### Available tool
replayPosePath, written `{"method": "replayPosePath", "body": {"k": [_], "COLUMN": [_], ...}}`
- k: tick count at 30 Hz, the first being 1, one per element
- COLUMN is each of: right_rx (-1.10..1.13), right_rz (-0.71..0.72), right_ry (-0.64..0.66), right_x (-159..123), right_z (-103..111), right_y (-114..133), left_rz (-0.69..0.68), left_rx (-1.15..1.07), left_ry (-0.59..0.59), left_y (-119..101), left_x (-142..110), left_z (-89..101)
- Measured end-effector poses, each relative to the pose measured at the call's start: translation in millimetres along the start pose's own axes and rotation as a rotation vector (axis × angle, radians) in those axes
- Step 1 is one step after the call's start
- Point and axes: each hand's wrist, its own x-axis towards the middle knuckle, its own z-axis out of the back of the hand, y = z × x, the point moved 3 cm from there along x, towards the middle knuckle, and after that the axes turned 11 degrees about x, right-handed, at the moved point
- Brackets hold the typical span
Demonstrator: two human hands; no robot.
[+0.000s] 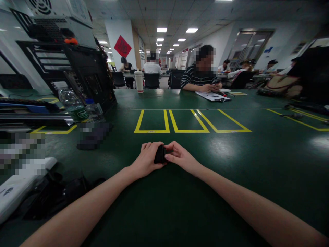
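Head view: a small black boxy object [159, 155] sits between two bare hands, on or just above the green tabletop [164, 206]. The left hand [146, 159] has its grip wrapped around it—probably for steadiness—while the right hand [183, 158] pinches its right edge. Yellow tape outlines [191, 130] beyond apparently mark set places.

Off to the left of the left hand [147, 156], I can make out white lettering on a bottle's green label [81, 114], apparently starting with C, the rest blurred. Well beyond both hands, a red diamond sign [122, 46] on a pillar [111, 31] bears a character I can't read. Small white tags [151, 131] on the yellow tape [167, 121] ahead are illegible.
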Motion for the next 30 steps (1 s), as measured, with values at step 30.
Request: {"method": "replayPosePath", "body": {"k": [30], "right_rx": [-0.042], "right_rz": [-0.02], "right_ry": [0.012], "right_x": [0], "right_z": [1], "right_y": [3], "left_rz": [-0.008], "left_rx": [-0.011], "left_ry": [0.084], "left_y": [-7], "left_x": [1], "left_z": [9.5]}}
